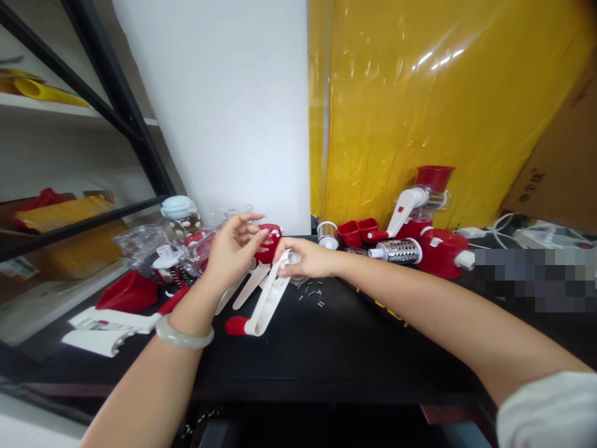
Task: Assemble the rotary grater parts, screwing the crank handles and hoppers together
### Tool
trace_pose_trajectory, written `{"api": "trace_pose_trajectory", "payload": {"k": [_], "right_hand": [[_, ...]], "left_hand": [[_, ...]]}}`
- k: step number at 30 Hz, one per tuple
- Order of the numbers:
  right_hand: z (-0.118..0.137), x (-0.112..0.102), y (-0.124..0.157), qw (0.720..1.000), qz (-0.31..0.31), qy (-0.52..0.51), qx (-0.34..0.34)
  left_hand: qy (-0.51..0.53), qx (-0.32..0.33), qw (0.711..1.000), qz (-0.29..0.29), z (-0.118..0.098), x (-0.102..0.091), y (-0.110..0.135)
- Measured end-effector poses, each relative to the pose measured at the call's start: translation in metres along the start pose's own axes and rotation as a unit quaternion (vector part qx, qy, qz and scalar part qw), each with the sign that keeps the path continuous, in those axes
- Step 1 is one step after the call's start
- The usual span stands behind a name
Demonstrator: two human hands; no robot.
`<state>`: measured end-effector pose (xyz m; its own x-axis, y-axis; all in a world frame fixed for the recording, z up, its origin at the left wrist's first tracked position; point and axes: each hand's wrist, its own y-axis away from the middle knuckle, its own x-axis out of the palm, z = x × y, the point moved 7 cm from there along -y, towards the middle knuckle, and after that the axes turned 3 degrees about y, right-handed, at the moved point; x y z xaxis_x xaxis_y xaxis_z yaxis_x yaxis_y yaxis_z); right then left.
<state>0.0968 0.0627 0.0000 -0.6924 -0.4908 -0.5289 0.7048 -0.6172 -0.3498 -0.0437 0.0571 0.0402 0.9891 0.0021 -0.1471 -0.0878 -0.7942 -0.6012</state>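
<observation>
Head view: two bare hands at work over a black tabletop [317,358]. The right hand [308,256] grasps the far end of a white crank handle [270,302], thumb and fingers closed about its rounded head. The handle slants toward the near left and ends in a red knob [237,325]; whether the knob touches the tabletop cannot be told. The left hand [237,249] is released, its fingers loosely curled and parted from the thumb, just in front of a red housing [269,244]. Flat white strips [250,287] lie beside the handle on its left, and small loose screws [309,291] are scattered to its right. At the far edge, a white panel [233,112] and a yellow-wrapped panel [410,118] stand upright, bounding reach to the rear. A red hopper [128,292] and a second white handle [116,320] crowd the left side; a grating drum [402,251] and an assembled grater [433,180] occupy the right rear. Open room extends from the knob to the tabletop's near edge, and rightward beneath the right forearm.
</observation>
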Motion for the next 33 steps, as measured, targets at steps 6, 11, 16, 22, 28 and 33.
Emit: {"api": "trace_pose_trajectory", "payload": {"k": [6, 11, 16, 22, 28, 33], "right_hand": [[-0.014, 0.022, -0.049, 0.998, 0.044, 0.045, -0.004], [-0.023, 0.03, -0.065, 0.987, 0.081, 0.139, -0.018], [-0.02, 0.037, -0.079, 0.965, 0.047, 0.248, -0.064], [-0.015, 0.052, -0.082, 0.934, 0.047, 0.345, -0.079], [-0.011, 0.058, -0.079, 0.915, 0.023, 0.4, -0.049], [-0.006, 0.059, -0.079, 0.912, 0.026, 0.406, -0.053]], "left_hand": [[-0.02, 0.022, 0.999, -0.026, -0.004, -0.013, -0.004], [-0.036, 0.011, 0.999, -0.037, -0.006, -0.017, -0.004], [-0.04, -0.002, 0.999, -0.035, -0.007, -0.013, -0.002], [-0.05, 0.003, 0.998, -0.026, -0.005, -0.011, -0.001], [-0.067, 0.01, 0.997, -0.022, -0.007, -0.01, -0.001], [-0.077, 0.006, 0.997, -0.013, -0.004, -0.009, 0.0]]}}
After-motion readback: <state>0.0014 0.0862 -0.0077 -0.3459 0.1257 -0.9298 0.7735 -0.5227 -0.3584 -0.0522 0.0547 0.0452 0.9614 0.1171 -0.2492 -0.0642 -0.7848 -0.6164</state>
